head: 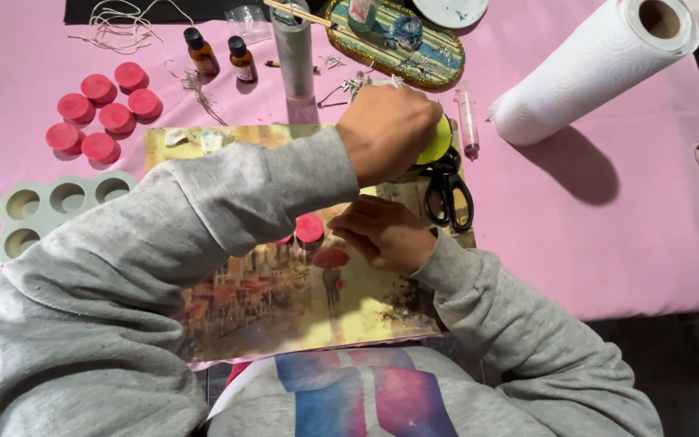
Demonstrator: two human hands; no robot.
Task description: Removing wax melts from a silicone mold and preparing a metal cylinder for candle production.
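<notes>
The left hand (388, 131) reaches across the body to the far edge of a painted street-scene mat (309, 299), its fingers curled down over a round yellow-green thing (441, 139) of which only an edge shows; whether it truly grips that thing I cannot tell, since the back of the hand hides the fingertips; the right hand (382, 235) lies lower on the mat, loosely curled, its fingers beside a small pink candle (310, 228) that stands on the mat, though whether they touch it cannot be told; just right of both hands lies a pair of black scissors (448, 193), handles toward the person, at the mat's right edge; the mat rests on a bench covered in pink cloth (608, 235); to the far left six more pink candles (103, 109) sit in a cluster, and nearer the person a pale green mould (42, 212) with round hollows; behind the mat stand two small brown bottles (222, 55), a tall grey tube (295, 53) and a syringe (468, 121); a roll of white paper towel (596, 65) lies on its side at the far right; a decorated oval tray (398, 36) sits at the back edge; both arms wear grey sleeves.
</notes>
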